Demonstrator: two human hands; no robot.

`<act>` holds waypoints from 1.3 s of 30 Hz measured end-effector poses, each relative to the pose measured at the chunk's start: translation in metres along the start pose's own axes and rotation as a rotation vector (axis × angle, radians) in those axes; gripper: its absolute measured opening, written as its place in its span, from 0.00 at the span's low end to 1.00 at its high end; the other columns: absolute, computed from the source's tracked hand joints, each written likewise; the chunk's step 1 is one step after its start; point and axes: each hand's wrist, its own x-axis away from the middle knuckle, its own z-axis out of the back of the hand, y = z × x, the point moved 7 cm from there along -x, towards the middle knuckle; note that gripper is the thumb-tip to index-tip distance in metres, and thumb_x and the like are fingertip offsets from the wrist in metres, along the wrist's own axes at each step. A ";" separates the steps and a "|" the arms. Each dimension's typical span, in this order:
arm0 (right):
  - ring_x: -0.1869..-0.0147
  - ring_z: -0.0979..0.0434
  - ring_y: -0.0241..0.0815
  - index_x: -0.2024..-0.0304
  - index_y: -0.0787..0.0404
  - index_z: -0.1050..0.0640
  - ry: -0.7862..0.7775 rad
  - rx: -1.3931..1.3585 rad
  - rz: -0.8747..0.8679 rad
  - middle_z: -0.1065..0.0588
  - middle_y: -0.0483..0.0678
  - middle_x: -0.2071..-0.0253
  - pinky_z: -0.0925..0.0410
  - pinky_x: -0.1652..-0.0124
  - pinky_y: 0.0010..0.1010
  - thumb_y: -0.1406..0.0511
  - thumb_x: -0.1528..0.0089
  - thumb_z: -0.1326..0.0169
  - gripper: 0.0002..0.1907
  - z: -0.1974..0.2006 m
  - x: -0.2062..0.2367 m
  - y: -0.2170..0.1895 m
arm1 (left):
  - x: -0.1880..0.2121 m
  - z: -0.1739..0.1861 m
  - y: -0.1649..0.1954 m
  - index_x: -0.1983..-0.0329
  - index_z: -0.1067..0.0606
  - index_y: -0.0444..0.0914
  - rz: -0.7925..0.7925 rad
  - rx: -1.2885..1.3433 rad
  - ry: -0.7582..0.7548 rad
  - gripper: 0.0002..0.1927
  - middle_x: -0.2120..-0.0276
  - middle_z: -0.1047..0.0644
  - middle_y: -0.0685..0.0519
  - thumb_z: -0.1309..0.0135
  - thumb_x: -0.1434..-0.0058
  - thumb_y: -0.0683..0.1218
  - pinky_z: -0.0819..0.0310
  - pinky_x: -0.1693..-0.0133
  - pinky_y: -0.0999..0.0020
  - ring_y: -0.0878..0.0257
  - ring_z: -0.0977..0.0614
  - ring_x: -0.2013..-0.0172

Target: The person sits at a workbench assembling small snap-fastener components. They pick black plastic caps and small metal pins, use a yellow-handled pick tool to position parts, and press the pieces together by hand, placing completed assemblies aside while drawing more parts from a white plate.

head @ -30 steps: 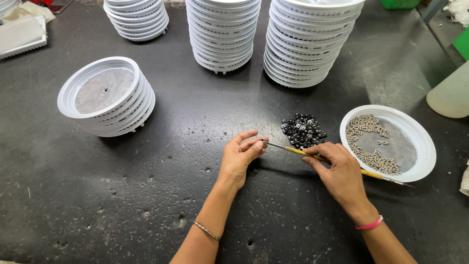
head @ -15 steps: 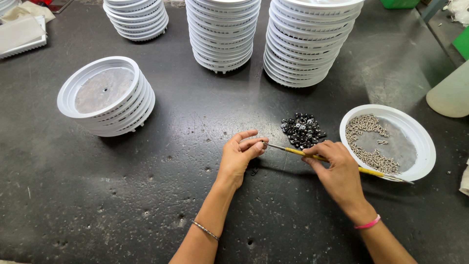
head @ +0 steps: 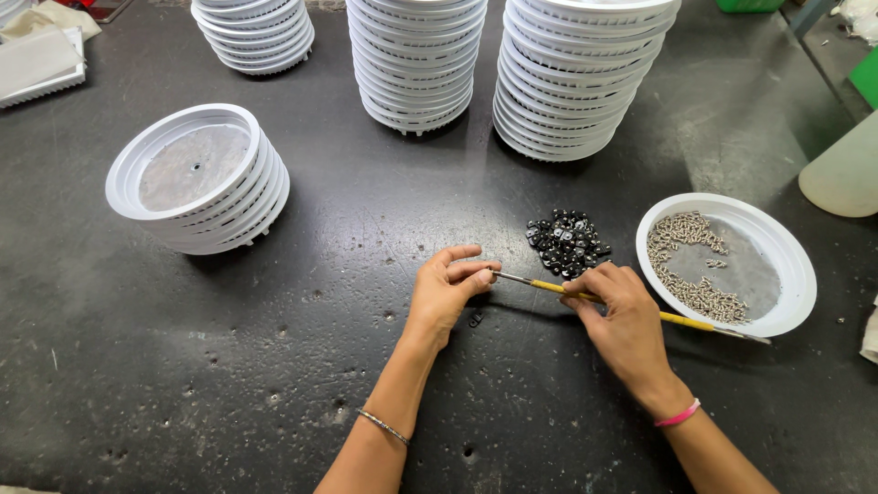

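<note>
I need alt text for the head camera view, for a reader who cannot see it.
Two bare hands meet over a dark worktable: the right hand holds a thin yellow-handled tool whose tip reaches the left hand. Nearby lie a pile of small black parts, a white dish of small metal pieces, and stacks of white round trays.

Bare forearms, thin metal bracelet (head: 382, 426), pink wristband (head: 678, 417)
</note>
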 end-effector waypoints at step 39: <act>0.62 0.19 0.48 0.60 0.60 0.21 -0.260 -0.023 -0.284 0.20 0.50 0.66 0.29 0.61 0.38 0.62 0.33 0.50 0.10 -0.026 0.005 0.027 | 0.002 -0.004 0.006 0.38 0.35 0.32 0.003 -0.053 0.030 0.28 0.56 0.16 0.43 0.42 0.41 0.33 0.19 0.52 0.68 0.61 0.15 0.57</act>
